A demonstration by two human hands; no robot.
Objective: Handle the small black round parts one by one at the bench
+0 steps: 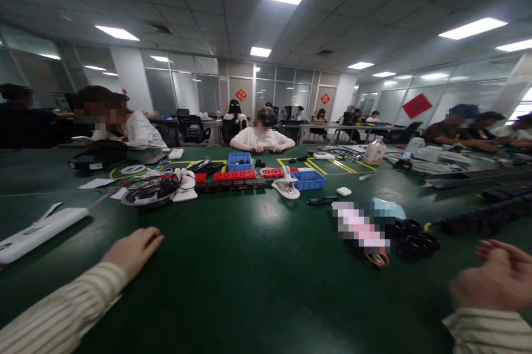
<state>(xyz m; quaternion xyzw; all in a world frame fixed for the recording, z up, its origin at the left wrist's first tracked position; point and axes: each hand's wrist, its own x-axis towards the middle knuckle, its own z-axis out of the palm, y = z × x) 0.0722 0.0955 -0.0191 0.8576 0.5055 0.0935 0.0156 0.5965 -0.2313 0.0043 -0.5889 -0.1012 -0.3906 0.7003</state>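
Observation:
My left hand (135,251) rests on the green table (249,271), palm down, with its fingers loosely out and nothing visible in them. A long white power strip (45,232) lies to its left. At the right edge of the view is my right hand (492,279), raised over the table and slightly blurred. Its fingers are curled in with the thumb against them; whatever they may hold is hidden. Nearest to it are a bundle of black round parts (415,240) and a pixelated pink item (359,226) with an orange loop (378,258).
Mid-table stand a bowl of cables (149,196), a row of red and black blocks (236,179), a white stand (286,185) and blue bins (308,179). A white case (343,191) lies near a black tool (322,200). A person (262,135) sits opposite; others sit on both sides.

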